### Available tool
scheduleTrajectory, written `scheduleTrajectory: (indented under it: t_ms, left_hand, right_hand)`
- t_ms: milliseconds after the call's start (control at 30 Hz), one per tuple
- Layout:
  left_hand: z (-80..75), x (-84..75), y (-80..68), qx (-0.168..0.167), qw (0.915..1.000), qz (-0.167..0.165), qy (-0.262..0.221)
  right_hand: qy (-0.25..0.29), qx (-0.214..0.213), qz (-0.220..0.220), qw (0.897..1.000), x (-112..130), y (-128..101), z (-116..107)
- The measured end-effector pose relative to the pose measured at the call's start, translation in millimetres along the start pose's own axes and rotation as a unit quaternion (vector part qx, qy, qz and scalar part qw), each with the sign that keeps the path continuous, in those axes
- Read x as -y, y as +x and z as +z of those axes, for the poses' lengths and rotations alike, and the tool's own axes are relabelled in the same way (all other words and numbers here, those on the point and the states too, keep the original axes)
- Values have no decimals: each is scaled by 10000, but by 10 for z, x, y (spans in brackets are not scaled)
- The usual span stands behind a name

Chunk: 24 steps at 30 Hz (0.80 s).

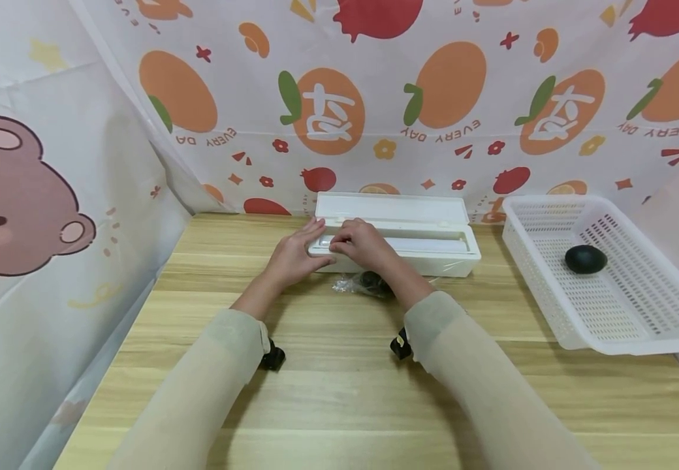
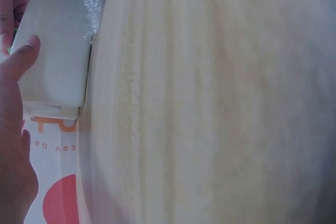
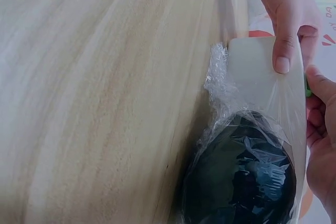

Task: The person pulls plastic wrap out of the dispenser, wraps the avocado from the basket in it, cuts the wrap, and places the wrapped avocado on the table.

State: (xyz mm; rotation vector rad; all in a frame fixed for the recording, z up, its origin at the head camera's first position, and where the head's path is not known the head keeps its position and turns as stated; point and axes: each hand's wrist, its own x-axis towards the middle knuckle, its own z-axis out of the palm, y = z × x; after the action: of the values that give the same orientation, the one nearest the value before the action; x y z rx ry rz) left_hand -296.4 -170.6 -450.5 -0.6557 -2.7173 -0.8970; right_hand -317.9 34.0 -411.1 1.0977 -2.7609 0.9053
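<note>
While both of your hands sit at the left end of the open cling-film dispenser (image 1: 398, 238), treat the step as a draw-and-cut of film; the entries follow.

Dispenser: white, lid up, standing along the far edge of the counter (image 1: 339, 391), near its middle; keep it square to that edge so the film comes off straight.

Left hand (image 1: 297, 256): fingers nearly straight, thumb laid on the box's end wall, steadying rather than gripping; press down firmly enough that the box cannot slide.

Right hand (image 1: 365, 243): fingers curled over the front lip; whether they pinch the film I cannot tell, as the fingertips are hidden; pull evenly with a wide pinch, not one corner.

Wrapped dark round object (image 3: 242, 174): on the counter just in front of the dispenser, beneath your right wrist, loose film (image 3: 220, 80) bunched at its side; keep your sleeve off it.

White basket (image 1: 639, 326): right edge of the counter, holding one dark oval item (image 1: 585, 259); well apart from the work.
</note>
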Motion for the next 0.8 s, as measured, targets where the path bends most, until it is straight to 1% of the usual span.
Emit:
scheduleTrajectory:
  t_ms: [167,267,400,600,800]
  left_hand:
    - [20,-29,30,1,10000,35,-7]
    - [26,-41,42,33,10000,11,15]
    - [12,-38,49,68,9999,-101,42]
    - [-19,4,35,73,9996,-268,-41]
    - [-4,19,25,188,9991,-366,-143]
  right_hand:
    - [-48,96,68,9999,-29,-36,-58]
    - [-65,114,31,9999,-61,-66,-98]
    - [-139,76,-5,9999,-126,-142,-187]
    - [-168,63,166,9997,-247,-298,-300]
    - [-115,69,304,9994,-355,-435,-361]
